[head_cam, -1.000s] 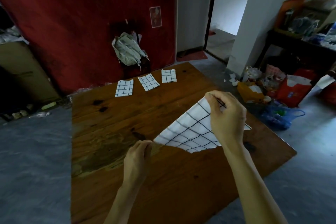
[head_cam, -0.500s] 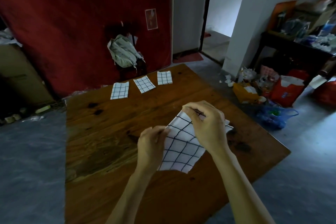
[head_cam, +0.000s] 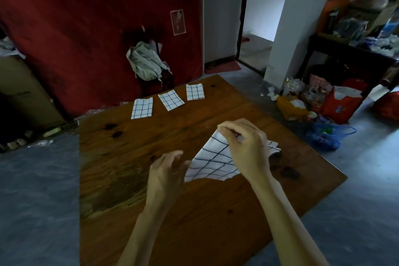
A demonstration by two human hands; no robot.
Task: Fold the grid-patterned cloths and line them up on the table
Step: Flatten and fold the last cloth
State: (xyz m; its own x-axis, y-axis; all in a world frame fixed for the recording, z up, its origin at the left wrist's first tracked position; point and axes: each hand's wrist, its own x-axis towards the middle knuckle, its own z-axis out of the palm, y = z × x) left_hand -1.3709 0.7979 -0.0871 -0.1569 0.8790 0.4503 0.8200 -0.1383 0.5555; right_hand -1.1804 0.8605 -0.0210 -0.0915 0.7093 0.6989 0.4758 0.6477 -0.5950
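A dim room with a dark red wall covering and a doorway behind holds a brown wooden table, its far edge against the red wall. Along that far edge lie three folded white cloths with a dark grid, side by side but apart: the left one, the middle one turned askew, and the right one towards the far right corner.

Nearer the right edge of the tabletop, a fourth white grid-patterned cloth is held up, draped in a rough triangle. The right hand pinches its top corner between curled fingers. The left hand is at the cloth's lower left edge with fingers loosely spread and gripping nothing; whether it touches the fabric I cannot tell.

The step appears to be the fold of this fourth cloth. To do it well, the left hand should catch the free corner, both hands should bring corner to corner so the grid lines match, then lay it flat and press the crease. The thin fabric will likely sag, so keep it taut. It should go beside the row, squared to the far edge.
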